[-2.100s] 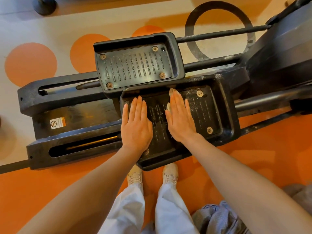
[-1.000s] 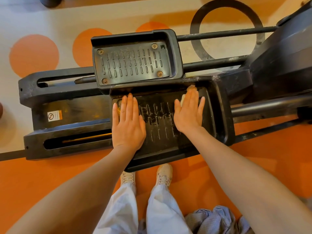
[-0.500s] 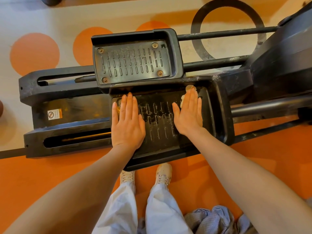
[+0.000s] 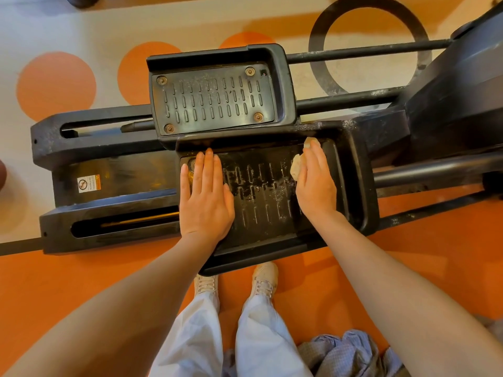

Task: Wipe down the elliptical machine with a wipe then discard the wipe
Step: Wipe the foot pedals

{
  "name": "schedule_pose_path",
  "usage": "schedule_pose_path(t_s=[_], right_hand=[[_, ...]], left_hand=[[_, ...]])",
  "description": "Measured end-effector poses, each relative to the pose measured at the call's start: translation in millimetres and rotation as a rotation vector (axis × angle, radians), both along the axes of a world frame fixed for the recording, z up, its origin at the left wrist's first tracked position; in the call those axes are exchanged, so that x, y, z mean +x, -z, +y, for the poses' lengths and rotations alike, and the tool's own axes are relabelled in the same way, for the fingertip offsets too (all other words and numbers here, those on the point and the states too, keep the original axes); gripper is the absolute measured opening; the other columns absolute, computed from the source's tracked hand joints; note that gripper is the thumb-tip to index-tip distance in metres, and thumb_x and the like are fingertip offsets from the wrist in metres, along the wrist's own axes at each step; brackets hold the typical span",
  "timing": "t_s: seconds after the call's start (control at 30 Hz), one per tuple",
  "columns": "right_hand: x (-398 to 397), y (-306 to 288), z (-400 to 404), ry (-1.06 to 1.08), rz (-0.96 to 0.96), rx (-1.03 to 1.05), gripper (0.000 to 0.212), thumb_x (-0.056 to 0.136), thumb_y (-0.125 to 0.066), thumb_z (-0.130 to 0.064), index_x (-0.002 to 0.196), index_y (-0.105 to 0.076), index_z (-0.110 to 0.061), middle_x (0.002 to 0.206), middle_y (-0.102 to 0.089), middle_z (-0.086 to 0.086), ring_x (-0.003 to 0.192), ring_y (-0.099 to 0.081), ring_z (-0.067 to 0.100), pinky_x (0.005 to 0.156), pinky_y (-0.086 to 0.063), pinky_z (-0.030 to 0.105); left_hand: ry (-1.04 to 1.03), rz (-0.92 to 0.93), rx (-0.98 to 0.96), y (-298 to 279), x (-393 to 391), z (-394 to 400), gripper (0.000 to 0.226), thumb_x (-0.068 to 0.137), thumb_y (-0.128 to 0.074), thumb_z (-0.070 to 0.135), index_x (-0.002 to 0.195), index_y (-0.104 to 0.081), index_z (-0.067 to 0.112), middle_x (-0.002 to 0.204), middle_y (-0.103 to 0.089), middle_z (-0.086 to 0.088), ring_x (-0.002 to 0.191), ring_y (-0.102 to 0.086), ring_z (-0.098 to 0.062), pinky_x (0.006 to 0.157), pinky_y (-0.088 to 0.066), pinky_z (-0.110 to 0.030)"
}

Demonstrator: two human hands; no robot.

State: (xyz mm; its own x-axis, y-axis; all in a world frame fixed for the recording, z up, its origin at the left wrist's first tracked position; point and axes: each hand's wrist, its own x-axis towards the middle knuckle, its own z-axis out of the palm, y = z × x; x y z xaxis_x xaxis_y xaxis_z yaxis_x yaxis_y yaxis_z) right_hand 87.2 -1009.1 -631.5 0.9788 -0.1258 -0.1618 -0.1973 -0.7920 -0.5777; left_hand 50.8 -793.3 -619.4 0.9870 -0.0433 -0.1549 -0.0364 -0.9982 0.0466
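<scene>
Seen from above, a black elliptical machine lies across an orange and cream floor patterned with orange circles. At far left, its base rails end in blunt corners, with a small warning sticker on the flat panel between them and open floor beyond. Moving right, the left hand rests flat on the left end of the near foot pedal, its grip spread, fingers straight and together, holding nothing. The pedal's ribbed black tread between the hands is streaked with pale dust and damp marks; a raised rim runs around its back and right sides. Behind it sits the far foot pedal, dusty, with four round bolts at its corners. Further right, the right hand presses flat on the wipe, its grip extended over it rather than pinching; the wipe is a small, crumpled, off-white wad peeking out beside the thumb and past the fingertips, close against the pedal's back rim. Right of that, metal bars reach toward the machine's dark housing. Below, white trousers, pale shoes and a crumpled bluish cloth show.
</scene>
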Motion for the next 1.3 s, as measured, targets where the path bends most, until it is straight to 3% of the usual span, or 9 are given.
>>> schedule_pose_path(t_s=[0.17, 0.2, 0.23, 0.27, 0.3, 0.43, 0.57, 0.7, 1.3], right_hand=[[2, 10, 14, -0.060, 0.069, -0.109, 0.048, 0.103, -0.040, -0.009, 0.150, -0.032, -0.010, 0.160, -0.024, 0.003, 0.142, -0.032, 0.021, 0.116, -0.030, 0.039], [2, 11, 16, -0.065, 0.080, -0.113, 0.050, 0.105, -0.036, -0.016, 0.153, -0.024, -0.016, 0.161, -0.022, 0.001, 0.142, -0.028, 0.016, 0.117, -0.027, 0.052], [1, 9, 19, -0.054, 0.070, -0.160, 0.050, 0.107, -0.029, -0.029, 0.155, -0.017, -0.026, 0.161, -0.020, -0.005, 0.140, -0.024, 0.008, 0.116, -0.016, 0.033], [0, 7, 21, -0.030, 0.076, -0.212, 0.050, 0.107, -0.022, -0.042, 0.155, -0.010, -0.036, 0.161, -0.017, -0.011, 0.136, -0.020, 0.001, 0.103, -0.016, 0.029], [1, 6, 22, 0.000, 0.088, -0.196, 0.051, 0.106, -0.020, -0.045, 0.154, -0.004, -0.040, 0.162, -0.011, -0.014, 0.137, -0.015, -0.001, 0.109, -0.011, 0.030], [-1, 13, 17, 0.084, 0.141, -0.169, 0.089, 0.095, -0.056, -0.004, 0.155, 0.008, -0.017, 0.164, 0.004, 0.005, 0.151, -0.003, 0.020, 0.121, -0.015, 0.040], [9, 14, 15, 0.129, 0.186, -0.231, 0.099, 0.087, -0.067, -0.004, 0.156, 0.003, -0.012, 0.164, -0.002, 0.008, 0.150, -0.008, 0.025, 0.121, -0.020, 0.043], [21, 16, 12, 0.056, 0.192, -0.453, 0.094, 0.088, -0.069, -0.013, 0.155, -0.004, -0.005, 0.163, -0.007, 0.013, 0.151, -0.005, 0.025, 0.123, 0.000, 0.040], [8, 19, -7, 0.218, 0.153, -0.206, 0.092, 0.088, -0.063, 0.004, 0.156, -0.002, -0.008, 0.163, -0.005, 0.010, 0.150, -0.004, 0.025, 0.123, -0.011, 0.042]], left_hand=[[0.001, -0.002, 0.009, -1, 0, 0, 0.062, 0.102, -0.016, 0.036, 0.156, -0.018, 0.006, 0.165, -0.011, -0.011, 0.153, -0.003, -0.024, 0.123, 0.007, -0.043], [0.002, -0.002, 0.009, -1, 0, 0, 0.062, 0.102, -0.016, 0.036, 0.156, -0.017, 0.006, 0.165, -0.010, -0.011, 0.153, -0.003, -0.024, 0.123, 0.008, -0.043], [0.002, 0.000, 0.007, -1, 0, 0, 0.062, 0.102, -0.015, 0.037, 0.156, -0.016, 0.006, 0.165, -0.010, -0.011, 0.153, -0.002, -0.023, 0.123, 0.008, -0.043], [0.003, 0.003, 0.007, -1, 0, 0, 0.062, 0.102, -0.015, 0.037, 0.157, -0.016, 0.007, 0.165, -0.009, -0.010, 0.153, -0.002, -0.023, 0.123, 0.008, -0.042], [0.002, 0.003, 0.009, -1, 0, 0, 0.062, 0.102, -0.014, 0.037, 0.157, -0.016, 0.007, 0.165, -0.009, -0.010, 0.153, -0.001, -0.023, 0.123, 0.008, -0.043], [-0.002, -0.005, 0.022, 0, -1, -1, 0.061, 0.103, -0.018, 0.036, 0.156, -0.018, 0.006, 0.165, -0.011, -0.011, 0.153, -0.003, -0.024, 0.123, 0.005, -0.044], [0.000, -0.015, 0.022, 0, 0, -1, 0.061, 0.103, -0.019, 0.036, 0.156, -0.018, 0.006, 0.164, -0.012, -0.011, 0.153, -0.004, -0.024, 0.123, 0.007, -0.043], [-0.003, -0.015, 0.024, 0, -1, -1, 0.061, 0.103, -0.018, 0.036, 0.156, -0.017, 0.007, 0.165, -0.010, -0.011, 0.153, -0.003, -0.023, 0.123, 0.008, -0.042], [-0.007, -0.021, -0.007, 2, -2, -1, 0.061, 0.102, -0.017, 0.037, 0.156, -0.017, 0.007, 0.165, -0.010, -0.010, 0.153, -0.003, -0.023, 0.123, 0.003, -0.045]])
